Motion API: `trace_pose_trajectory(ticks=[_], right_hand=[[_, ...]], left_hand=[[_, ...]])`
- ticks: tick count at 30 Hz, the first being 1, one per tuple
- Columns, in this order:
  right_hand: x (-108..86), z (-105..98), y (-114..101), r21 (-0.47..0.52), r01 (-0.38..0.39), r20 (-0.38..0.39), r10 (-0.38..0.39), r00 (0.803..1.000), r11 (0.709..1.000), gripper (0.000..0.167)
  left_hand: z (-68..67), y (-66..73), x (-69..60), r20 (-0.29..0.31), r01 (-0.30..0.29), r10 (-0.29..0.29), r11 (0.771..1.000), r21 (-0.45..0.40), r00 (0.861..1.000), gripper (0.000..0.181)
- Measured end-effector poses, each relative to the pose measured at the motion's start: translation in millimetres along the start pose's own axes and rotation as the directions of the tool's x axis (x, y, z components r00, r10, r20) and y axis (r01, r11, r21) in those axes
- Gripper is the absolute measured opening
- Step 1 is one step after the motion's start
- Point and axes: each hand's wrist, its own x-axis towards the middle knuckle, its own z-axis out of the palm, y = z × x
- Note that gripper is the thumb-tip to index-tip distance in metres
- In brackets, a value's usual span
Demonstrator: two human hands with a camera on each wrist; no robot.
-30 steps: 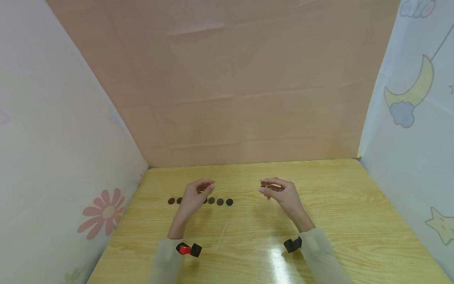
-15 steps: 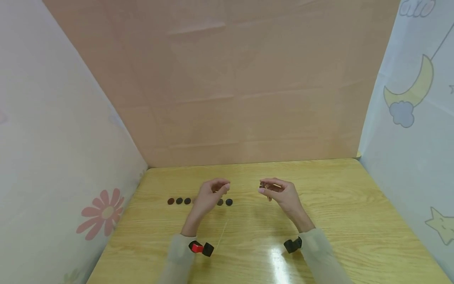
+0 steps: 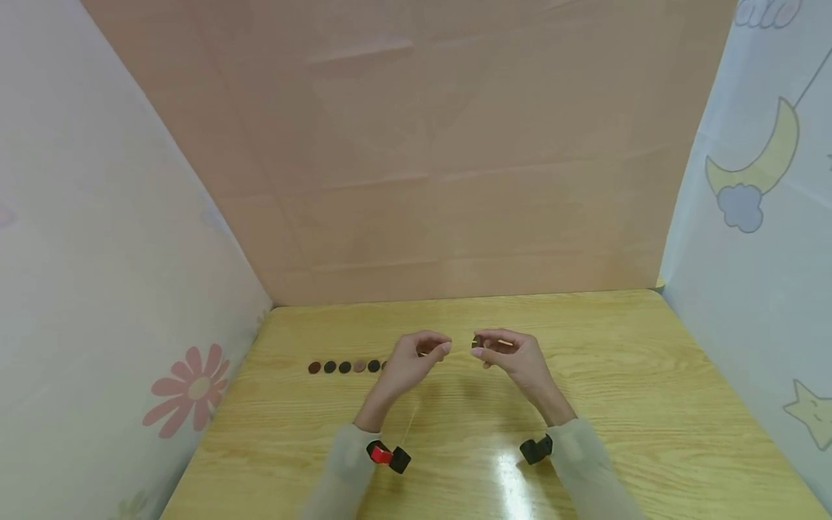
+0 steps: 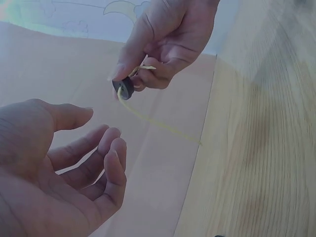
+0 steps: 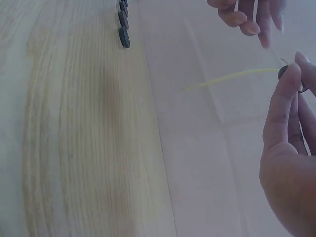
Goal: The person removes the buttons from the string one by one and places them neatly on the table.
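Observation:
My right hand (image 3: 516, 357) pinches a dark round button (image 4: 127, 89) between thumb and fingertips above the table. A yellow string (image 4: 160, 128) comes out through the button and trails away loose. Its other end (image 4: 147, 67) shows by the right fingers. Whether more than one button sits in the pinch, I cannot tell. Facing it, my left hand (image 3: 414, 357) is close by, thumb and loosely bent fingers apart, nothing between them. Several dark and brown buttons (image 3: 345, 367) lie in a row on the table; the left hand hides the row's right part in the head view.
The wooden table (image 3: 650, 404) meets a pinkish-tan backdrop (image 3: 442, 180) at the rear. Printed white sheets (image 3: 117, 217) stand at both sides. A small black camera is strapped to each wrist.
The left hand has moved right, across the button row, toward the right hand. The right hand has stayed nearly in place, still pinching the button.

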Motion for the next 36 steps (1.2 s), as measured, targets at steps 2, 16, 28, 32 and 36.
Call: trace_pose_trajectory(ticks=[2, 16, 28, 32, 36], right_hand=[[0.1, 0.3, 1.4, -0.008, 0.004, 0.007, -0.004, 1.000, 1.000, 0.039], [1.9, 3.6, 3.7, -0.062, 0.025, 0.057, -0.022, 0.998, 0.998, 0.040], [0.5, 4.7, 5.0, -0.103, 0.037, 0.080, -0.029, 0.996, 0.994, 0.037], [0.6, 5.1, 5.6, -0.113, 0.037, 0.082, -0.028, 0.996, 0.993, 0.039], [0.8, 5.3, 5.9, -0.126, 0.042, 0.082, -0.032, 0.996, 0.991, 0.040]], left_hand=[[3.4, 0.2, 2.5, 0.001, 0.000, 0.000, 1.000, 0.004, 1.000, 0.028], [23.0, 1.5, 13.3, 0.059, 0.020, -0.022, 1.000, 0.020, 0.998, 0.039], [29.5, 2.2, 13.9, 0.057, 0.018, -0.019, 1.000, 0.011, 0.998, 0.034], [28.2, 0.6, 15.2, 0.065, 0.013, -0.013, 1.000, 0.014, 0.998, 0.035], [27.2, 0.1, 15.7, 0.070, 0.030, -0.030, 1.000, 0.007, 0.997, 0.035]])
